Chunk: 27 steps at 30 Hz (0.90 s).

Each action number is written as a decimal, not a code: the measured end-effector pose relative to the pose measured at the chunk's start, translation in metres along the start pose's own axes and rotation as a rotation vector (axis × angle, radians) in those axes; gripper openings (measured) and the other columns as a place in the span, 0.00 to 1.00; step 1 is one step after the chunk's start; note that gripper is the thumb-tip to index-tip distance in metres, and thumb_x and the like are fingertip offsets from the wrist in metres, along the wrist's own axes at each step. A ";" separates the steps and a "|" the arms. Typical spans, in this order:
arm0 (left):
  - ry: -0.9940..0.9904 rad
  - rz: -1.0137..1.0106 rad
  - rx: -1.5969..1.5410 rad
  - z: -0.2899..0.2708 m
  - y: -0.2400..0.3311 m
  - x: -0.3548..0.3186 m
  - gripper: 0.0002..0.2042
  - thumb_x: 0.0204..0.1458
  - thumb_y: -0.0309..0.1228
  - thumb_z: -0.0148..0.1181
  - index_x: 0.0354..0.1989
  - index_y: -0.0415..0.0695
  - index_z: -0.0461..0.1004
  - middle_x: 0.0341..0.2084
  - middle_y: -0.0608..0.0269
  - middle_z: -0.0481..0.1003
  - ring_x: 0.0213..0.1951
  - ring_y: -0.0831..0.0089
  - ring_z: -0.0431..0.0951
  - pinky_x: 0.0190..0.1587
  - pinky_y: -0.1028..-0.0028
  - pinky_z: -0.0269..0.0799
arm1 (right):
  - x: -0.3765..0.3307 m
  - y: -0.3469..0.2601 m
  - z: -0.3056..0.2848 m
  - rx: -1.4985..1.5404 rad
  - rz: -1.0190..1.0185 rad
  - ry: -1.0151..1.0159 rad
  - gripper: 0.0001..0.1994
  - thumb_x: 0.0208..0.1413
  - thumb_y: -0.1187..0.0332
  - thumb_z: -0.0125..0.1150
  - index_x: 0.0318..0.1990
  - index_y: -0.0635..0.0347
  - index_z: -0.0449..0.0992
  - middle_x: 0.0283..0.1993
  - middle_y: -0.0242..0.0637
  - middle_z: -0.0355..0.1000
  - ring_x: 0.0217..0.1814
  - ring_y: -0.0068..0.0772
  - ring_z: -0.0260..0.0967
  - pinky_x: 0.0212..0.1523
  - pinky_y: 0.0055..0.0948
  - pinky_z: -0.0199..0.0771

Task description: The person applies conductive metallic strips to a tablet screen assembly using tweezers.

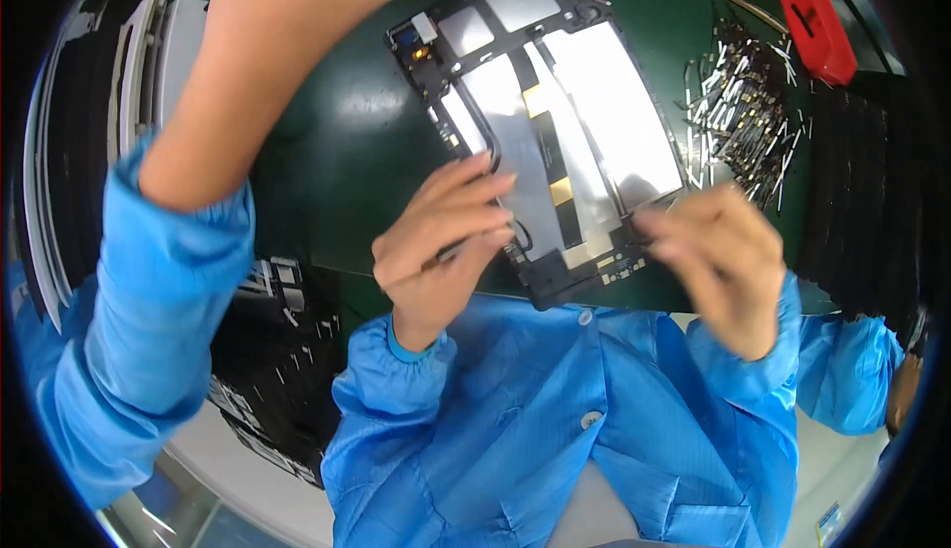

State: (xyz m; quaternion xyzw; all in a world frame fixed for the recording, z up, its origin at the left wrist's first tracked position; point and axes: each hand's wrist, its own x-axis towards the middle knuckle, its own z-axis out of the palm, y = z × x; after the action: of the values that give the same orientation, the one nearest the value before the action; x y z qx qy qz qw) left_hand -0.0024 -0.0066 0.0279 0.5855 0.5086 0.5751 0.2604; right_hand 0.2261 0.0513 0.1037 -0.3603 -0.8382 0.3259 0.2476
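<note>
An opened tablet (pixel 540 132) with silver battery packs, a black frame and a dark ribbon cable with gold-coloured patches lies at a slant before me, over the green table. My left hand (pixel 436 241) is closed at its left edge, fingers bent over the frame and thumb near the lower corner. At the lower right of the tablet, my right hand (pixel 718 261) is blurred by motion. Its thumb and fingertips come together by a dark bit near the frame's edge, and whatever they pinch is too smeared to name.
A co-worker's bare forearm (pixel 267 72) reaches over the table's left side. To the right lies a heap of thin black and white strips (pixel 743 112), below a red bin (pixel 815 25). Black tablet parts (pixel 282 370) are stacked at lower left, dark panels (pixel 847 201) at far right.
</note>
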 end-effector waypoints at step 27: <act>-0.078 0.105 0.066 -0.002 -0.018 0.012 0.09 0.37 0.22 0.68 0.28 0.43 0.76 0.29 0.62 0.79 0.37 0.67 0.79 0.43 0.68 0.68 | 0.011 0.020 0.063 -0.039 -0.275 -0.069 0.15 0.30 0.72 0.58 0.32 0.61 0.75 0.34 0.33 0.67 0.35 0.33 0.65 0.34 0.27 0.70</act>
State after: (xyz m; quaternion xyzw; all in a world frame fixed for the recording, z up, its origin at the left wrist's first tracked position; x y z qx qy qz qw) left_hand -0.0119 0.0100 0.0177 0.6415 0.4852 0.5477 0.2302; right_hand 0.1871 0.0465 0.0494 -0.2352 -0.8940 0.2846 0.2538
